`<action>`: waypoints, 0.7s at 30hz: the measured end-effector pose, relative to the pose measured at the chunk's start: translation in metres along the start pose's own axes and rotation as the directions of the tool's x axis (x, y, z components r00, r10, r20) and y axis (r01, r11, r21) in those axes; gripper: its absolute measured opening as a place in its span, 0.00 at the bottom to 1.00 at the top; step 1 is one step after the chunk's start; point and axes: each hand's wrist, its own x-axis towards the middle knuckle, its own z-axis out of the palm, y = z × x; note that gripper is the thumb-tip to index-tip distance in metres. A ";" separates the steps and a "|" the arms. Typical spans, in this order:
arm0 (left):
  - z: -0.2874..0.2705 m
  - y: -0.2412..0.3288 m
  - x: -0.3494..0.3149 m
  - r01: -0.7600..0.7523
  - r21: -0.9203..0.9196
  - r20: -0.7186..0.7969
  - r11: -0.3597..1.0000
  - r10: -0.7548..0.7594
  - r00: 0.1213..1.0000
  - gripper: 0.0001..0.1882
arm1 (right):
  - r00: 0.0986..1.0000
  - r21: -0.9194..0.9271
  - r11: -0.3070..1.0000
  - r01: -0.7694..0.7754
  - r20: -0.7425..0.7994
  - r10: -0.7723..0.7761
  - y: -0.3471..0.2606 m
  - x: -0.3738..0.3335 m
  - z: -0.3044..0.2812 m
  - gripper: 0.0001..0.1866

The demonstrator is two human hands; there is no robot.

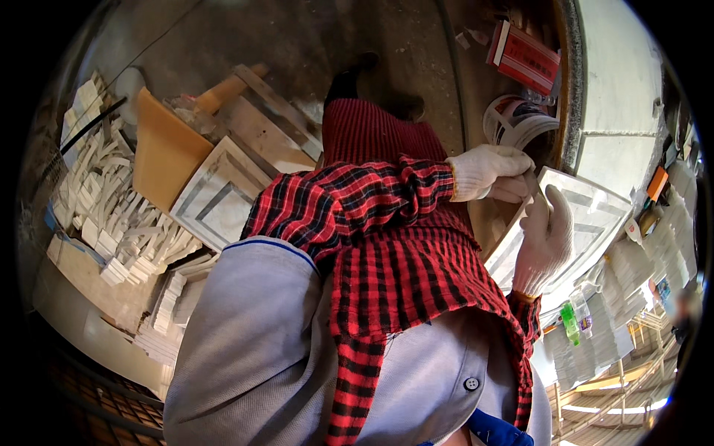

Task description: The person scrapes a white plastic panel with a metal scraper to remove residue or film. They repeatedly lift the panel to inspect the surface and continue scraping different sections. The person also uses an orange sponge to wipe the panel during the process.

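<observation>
Both my hands wear white knitted gloves and are close together at the right. My left hand (489,172), reaching across from the left in a red-and-black checked sleeve, pinches a thin grey strip (533,183) in its fingertips. Just below it, my right hand (547,241) points upward with thumb and fingers apart. The strip's lower end comes down near the thumb and fingers of that hand; whether they touch it I cannot tell. Beneath and beside the hands lies a white panel (587,204) with grey bands along its edges, partly hidden by my right hand.
A white bucket (513,123) and a red box (524,59) stand beyond my hands. Pale tabletop (621,97) fills the far right. On the left are a second white panel (223,195), a tan board (165,152) and many white strips (123,197). A green bottle (570,323) is lower right.
</observation>
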 end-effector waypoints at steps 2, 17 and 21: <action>0.002 0.002 0.004 -0.011 0.008 -0.024 1.000 0.011 1.000 0.16 | 0.998 -0.022 0.998 0.052 0.027 -0.051 -0.005 0.004 -0.002 0.12; 0.004 0.000 0.009 -0.080 -0.016 0.008 0.997 0.080 0.997 0.15 | 0.993 0.000 0.993 0.118 -0.024 -0.118 -0.004 0.023 0.005 0.15; 0.004 -0.006 0.005 -0.047 -0.055 0.038 0.997 0.050 0.998 0.15 | 0.998 -0.112 0.992 0.056 0.006 -0.056 -0.003 0.012 -0.001 0.14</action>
